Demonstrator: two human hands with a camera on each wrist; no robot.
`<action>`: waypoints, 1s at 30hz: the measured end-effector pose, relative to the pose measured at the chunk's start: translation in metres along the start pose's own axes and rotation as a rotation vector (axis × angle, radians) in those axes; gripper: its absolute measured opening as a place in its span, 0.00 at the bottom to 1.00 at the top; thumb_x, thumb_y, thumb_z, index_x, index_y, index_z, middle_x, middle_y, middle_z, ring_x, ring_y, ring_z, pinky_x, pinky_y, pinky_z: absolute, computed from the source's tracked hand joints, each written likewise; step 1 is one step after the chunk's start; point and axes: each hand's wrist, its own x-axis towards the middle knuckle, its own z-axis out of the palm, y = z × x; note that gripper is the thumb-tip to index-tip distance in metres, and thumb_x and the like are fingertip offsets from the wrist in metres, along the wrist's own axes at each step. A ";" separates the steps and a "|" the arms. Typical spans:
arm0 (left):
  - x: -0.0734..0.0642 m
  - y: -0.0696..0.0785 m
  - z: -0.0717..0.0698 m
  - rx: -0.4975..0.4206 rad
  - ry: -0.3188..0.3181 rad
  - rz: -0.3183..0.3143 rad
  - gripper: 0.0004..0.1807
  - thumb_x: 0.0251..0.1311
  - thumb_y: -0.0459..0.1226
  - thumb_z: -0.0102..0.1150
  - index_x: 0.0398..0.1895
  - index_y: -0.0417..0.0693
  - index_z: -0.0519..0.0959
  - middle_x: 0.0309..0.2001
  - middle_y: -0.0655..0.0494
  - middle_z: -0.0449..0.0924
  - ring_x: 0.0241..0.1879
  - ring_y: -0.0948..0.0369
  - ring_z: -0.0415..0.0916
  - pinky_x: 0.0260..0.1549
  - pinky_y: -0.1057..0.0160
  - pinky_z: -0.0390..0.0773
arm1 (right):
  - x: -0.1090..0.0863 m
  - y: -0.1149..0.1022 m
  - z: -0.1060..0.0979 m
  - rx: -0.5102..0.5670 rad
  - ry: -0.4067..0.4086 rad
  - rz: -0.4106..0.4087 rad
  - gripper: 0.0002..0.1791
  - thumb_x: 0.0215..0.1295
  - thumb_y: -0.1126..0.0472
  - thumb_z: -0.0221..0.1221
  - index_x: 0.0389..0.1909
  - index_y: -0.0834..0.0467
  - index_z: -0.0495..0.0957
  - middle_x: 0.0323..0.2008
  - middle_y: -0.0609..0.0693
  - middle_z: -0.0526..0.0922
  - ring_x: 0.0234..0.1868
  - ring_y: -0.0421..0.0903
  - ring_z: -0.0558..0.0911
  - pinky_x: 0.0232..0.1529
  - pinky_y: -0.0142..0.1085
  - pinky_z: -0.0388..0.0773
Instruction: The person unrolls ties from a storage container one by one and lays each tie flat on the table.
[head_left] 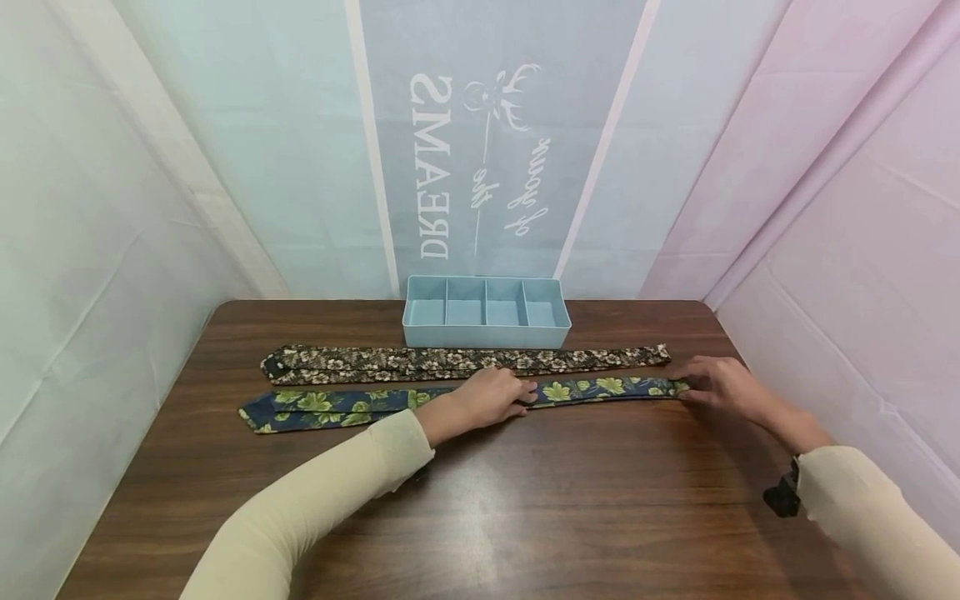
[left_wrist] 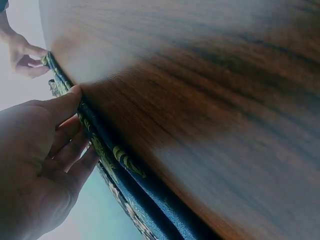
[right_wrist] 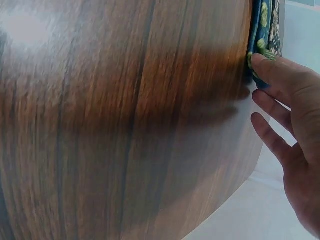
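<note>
A navy necktie with green flowers lies folded lengthwise across the table, wide end to the left. My left hand is over its middle; in the left wrist view the thumb is at one edge and the fingers are along the other, holding the tie between them. At the narrow end, my right hand pinches the tip between thumb and forefinger, while its other fingers are spread apart in the right wrist view. Just behind lies a second necktie, black with cream flowers, untouched and roughly parallel.
A light blue box with several compartments stands behind the ties at the table's back edge. The brown wooden table reaches up to fabric walls on the sides and back. A black item hangs at the right wrist.
</note>
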 end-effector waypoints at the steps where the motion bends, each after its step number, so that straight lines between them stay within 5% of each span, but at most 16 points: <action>1: -0.001 0.000 0.000 -0.001 -0.001 -0.001 0.26 0.76 0.45 0.63 0.73 0.45 0.76 0.60 0.63 0.85 0.55 0.55 0.87 0.53 0.58 0.87 | -0.001 0.001 0.000 -0.002 0.002 0.011 0.19 0.46 0.68 0.82 0.42 0.59 0.91 0.37 0.50 0.90 0.35 0.51 0.89 0.33 0.49 0.87; 4: -0.001 0.000 0.000 0.001 -0.001 -0.003 0.26 0.76 0.45 0.63 0.73 0.46 0.76 0.60 0.63 0.85 0.56 0.55 0.86 0.53 0.58 0.87 | -0.003 0.002 0.000 -0.006 0.004 0.025 0.18 0.44 0.67 0.83 0.39 0.59 0.92 0.37 0.53 0.90 0.36 0.55 0.89 0.34 0.50 0.87; 12: -0.005 0.000 -0.001 -0.003 0.002 -0.007 0.27 0.76 0.45 0.63 0.73 0.45 0.76 0.60 0.64 0.84 0.54 0.55 0.87 0.53 0.60 0.86 | -0.006 0.002 0.003 0.024 0.041 -0.039 0.19 0.43 0.69 0.82 0.41 0.59 0.93 0.40 0.53 0.88 0.34 0.46 0.87 0.28 0.34 0.82; 22: -0.012 -0.001 0.001 -0.017 -0.004 -0.021 0.22 0.77 0.45 0.62 0.70 0.52 0.79 0.70 0.58 0.76 0.52 0.56 0.88 0.55 0.61 0.85 | -0.005 -0.004 0.002 0.032 -0.021 0.039 0.08 0.59 0.66 0.76 0.39 0.53 0.95 0.45 0.54 0.88 0.41 0.50 0.87 0.36 0.46 0.86; 30: -0.015 -0.001 0.000 0.005 -0.004 0.002 0.21 0.79 0.43 0.59 0.70 0.53 0.80 0.72 0.56 0.75 0.62 0.54 0.83 0.61 0.58 0.82 | 0.001 -0.002 0.000 0.002 0.020 -0.024 0.13 0.49 0.69 0.80 0.36 0.54 0.94 0.40 0.52 0.88 0.36 0.47 0.86 0.32 0.43 0.85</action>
